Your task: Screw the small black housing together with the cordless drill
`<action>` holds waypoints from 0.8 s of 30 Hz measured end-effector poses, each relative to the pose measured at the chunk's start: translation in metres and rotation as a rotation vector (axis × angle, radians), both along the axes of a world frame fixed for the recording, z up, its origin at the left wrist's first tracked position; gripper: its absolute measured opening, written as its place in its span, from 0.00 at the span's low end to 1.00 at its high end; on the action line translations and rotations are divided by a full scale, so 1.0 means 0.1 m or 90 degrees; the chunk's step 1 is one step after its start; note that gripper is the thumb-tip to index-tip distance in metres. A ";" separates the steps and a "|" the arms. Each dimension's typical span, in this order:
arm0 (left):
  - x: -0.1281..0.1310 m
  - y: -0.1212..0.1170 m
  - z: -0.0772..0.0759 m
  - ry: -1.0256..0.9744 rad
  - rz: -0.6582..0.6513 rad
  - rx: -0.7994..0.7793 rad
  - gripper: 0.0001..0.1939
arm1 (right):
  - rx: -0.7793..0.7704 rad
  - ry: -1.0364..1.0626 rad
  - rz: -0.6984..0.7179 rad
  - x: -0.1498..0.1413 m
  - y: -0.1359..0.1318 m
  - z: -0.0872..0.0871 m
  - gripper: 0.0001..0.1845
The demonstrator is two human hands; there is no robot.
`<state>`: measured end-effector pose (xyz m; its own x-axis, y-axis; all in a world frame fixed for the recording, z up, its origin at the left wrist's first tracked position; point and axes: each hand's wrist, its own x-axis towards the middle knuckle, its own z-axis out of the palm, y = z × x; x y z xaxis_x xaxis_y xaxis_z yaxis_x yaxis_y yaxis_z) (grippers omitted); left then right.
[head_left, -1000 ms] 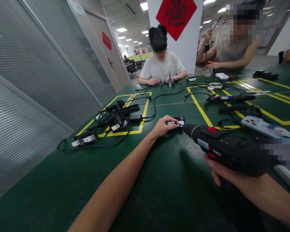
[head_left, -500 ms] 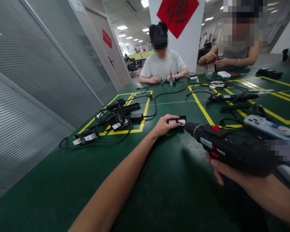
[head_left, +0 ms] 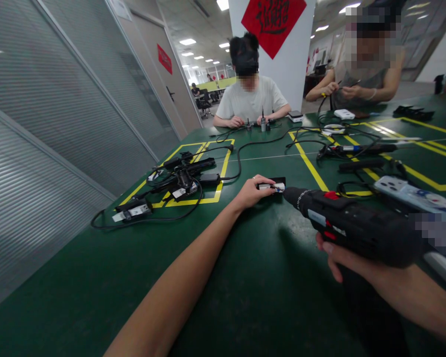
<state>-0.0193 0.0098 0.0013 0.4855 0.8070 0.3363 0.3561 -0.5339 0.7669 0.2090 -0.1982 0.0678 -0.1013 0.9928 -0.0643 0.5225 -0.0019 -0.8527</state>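
Observation:
My right hand is wrapped round the grip of a black cordless drill with red accents, held level and pointing left. The drill's chuck is close to the right end of a small white part with a black backing, which rests on the green table. Whether the bit touches that part, I cannot tell. Closed on the left side of the white part is my left hand, its fingers over the top and hiding some of it.
To the left, tangled black cables and devices lie within yellow tape. A white power strip, black tools and cables lie at the right. One person sits opposite; another person handles a cable at the back right.
Both my hands, the drill and the white part stay almost still; the drill shifts very slightly. At the back right, the co-worker's hands have moved apart.

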 end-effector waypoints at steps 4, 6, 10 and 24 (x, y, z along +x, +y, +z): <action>0.00 -0.01 0.00 0.007 -0.001 0.005 0.17 | -0.079 0.030 0.019 0.03 0.02 0.00 0.22; 0.00 -0.01 0.00 0.011 0.001 0.002 0.17 | -0.081 0.037 0.015 0.03 0.02 0.00 0.23; 0.01 -0.01 0.01 0.010 0.003 -0.003 0.16 | -0.086 0.051 0.009 0.04 0.02 -0.02 0.22; 0.00 0.00 -0.01 -0.002 -0.011 -0.006 0.16 | -0.042 -0.010 0.018 -0.03 0.01 0.05 0.24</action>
<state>-0.0196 0.0093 0.0008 0.4977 0.8020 0.3303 0.3444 -0.5323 0.7733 0.2059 -0.1972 0.0730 -0.1275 0.9831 -0.1314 0.5364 -0.0431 -0.8429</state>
